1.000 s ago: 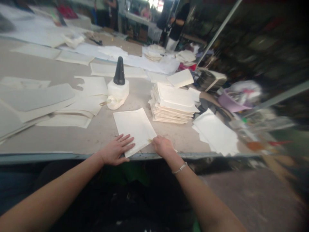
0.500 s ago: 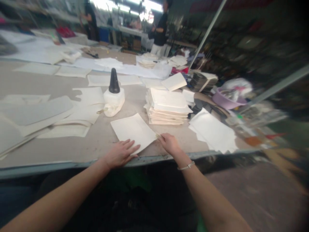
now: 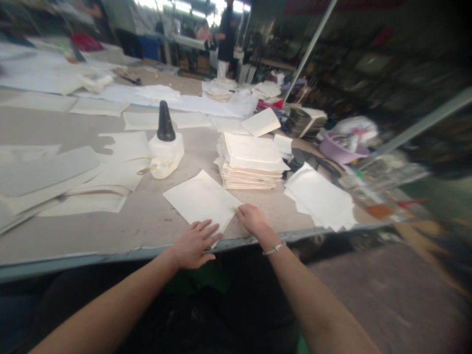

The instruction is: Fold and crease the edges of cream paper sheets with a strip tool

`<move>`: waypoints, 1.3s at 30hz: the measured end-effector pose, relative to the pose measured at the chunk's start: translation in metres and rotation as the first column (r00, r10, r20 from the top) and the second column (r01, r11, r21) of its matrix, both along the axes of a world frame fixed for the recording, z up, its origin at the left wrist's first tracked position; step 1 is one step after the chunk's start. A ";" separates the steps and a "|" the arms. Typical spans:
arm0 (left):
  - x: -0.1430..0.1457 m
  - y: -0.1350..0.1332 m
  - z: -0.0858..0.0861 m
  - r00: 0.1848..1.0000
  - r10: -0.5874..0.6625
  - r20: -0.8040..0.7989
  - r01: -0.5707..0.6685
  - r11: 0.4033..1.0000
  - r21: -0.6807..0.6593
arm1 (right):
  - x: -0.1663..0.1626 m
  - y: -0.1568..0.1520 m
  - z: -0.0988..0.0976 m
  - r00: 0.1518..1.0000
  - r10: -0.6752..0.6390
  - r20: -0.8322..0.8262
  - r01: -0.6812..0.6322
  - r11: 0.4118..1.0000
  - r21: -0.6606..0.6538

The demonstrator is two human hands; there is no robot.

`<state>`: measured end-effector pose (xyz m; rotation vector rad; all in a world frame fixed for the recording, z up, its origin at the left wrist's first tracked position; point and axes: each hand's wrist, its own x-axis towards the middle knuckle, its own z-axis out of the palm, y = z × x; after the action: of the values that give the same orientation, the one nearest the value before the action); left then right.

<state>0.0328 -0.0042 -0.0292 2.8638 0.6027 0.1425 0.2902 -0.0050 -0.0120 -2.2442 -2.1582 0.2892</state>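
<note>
A single cream sheet (image 3: 201,199) lies at the near edge of the grey table (image 3: 110,231). My left hand (image 3: 194,243) rests flat on its near corner with fingers spread. My right hand (image 3: 250,219) is closed in a pinch at the sheet's right edge, where a small yellowish thing shows at the fingertips; I cannot make out what it is. A tall stack of the same sheets (image 3: 250,160) stands just behind my right hand. A white glue bottle with a black cone top (image 3: 165,145) stands behind the sheet to the left.
Loose sheets (image 3: 319,196) lie right of the stack near the table's corner. Larger cream pieces (image 3: 66,172) cover the left side. A purple basin (image 3: 341,150) and clutter sit at the right. People stand at far tables (image 3: 224,34).
The view has swung slightly left and up. My left hand slid toward the sheet's near corner; my right hand stays pinched at the sheet's right edge.
</note>
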 end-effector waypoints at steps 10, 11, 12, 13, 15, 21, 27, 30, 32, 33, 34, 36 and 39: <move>0.003 -0.002 0.001 0.999 0.031 0.032 -0.031 1.000 0.002 | -0.009 -0.003 0.004 0.995 0.052 0.085 -0.046 0.996 -0.073; 0.003 -0.002 0.002 0.999 0.031 0.032 -0.032 1.000 0.000 | -0.009 -0.003 0.005 0.994 0.059 0.089 -0.053 0.996 -0.075; 0.003 -0.003 0.003 0.999 0.032 0.033 -0.032 0.999 -0.003 | -0.008 -0.002 0.005 0.994 0.062 0.093 -0.055 0.996 -0.076; 0.003 -0.003 0.004 0.999 0.031 0.033 -0.031 1.000 -0.007 | -0.008 -0.001 0.006 0.993 0.062 0.098 -0.054 0.995 -0.078; 0.003 -0.003 0.004 0.999 0.028 0.032 -0.028 0.999 -0.017 | -0.007 0.001 0.007 0.993 0.061 0.103 -0.053 0.995 -0.083; 0.004 -0.003 0.001 0.998 0.045 0.041 -0.044 0.999 -0.025 | -0.004 -0.002 0.012 0.987 0.144 0.075 -0.134 0.983 -0.123; 0.005 -0.003 0.001 0.998 0.045 0.046 -0.044 0.999 -0.028 | -0.015 -0.014 0.008 0.994 0.066 0.090 -0.058 0.994 -0.087; 0.004 -0.002 0.001 0.998 0.036 0.050 -0.035 0.999 -0.028 | -0.025 -0.020 0.005 0.996 0.007 0.094 0.000 0.998 -0.067; 0.004 -0.002 0.001 0.998 0.033 0.056 -0.032 0.999 -0.024 | -0.031 -0.024 0.004 0.996 -0.012 0.093 0.018 0.998 -0.060; 0.004 -0.002 0.000 0.998 0.030 0.059 -0.029 0.999 -0.021 | -0.034 -0.026 0.004 0.996 -0.016 0.092 0.021 0.998 -0.057; 0.004 -0.002 0.000 0.998 0.027 0.060 -0.026 0.999 -0.018 | -0.037 -0.028 0.004 0.996 -0.016 0.090 0.021 0.998 -0.054; 0.004 -0.002 0.000 0.998 0.020 0.061 -0.020 1.000 -0.014 | -0.043 -0.034 0.005 0.996 -0.011 0.086 0.015 0.999 -0.047; 0.004 -0.001 0.000 0.998 0.015 0.066 -0.014 1.000 -0.008 | -0.054 -0.046 0.005 0.997 0.003 0.080 0.000 0.999 -0.038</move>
<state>0.0371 -0.0052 -0.0291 2.8357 0.6101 0.2350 0.2359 -0.0509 -0.0073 -2.3139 -2.2109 0.2473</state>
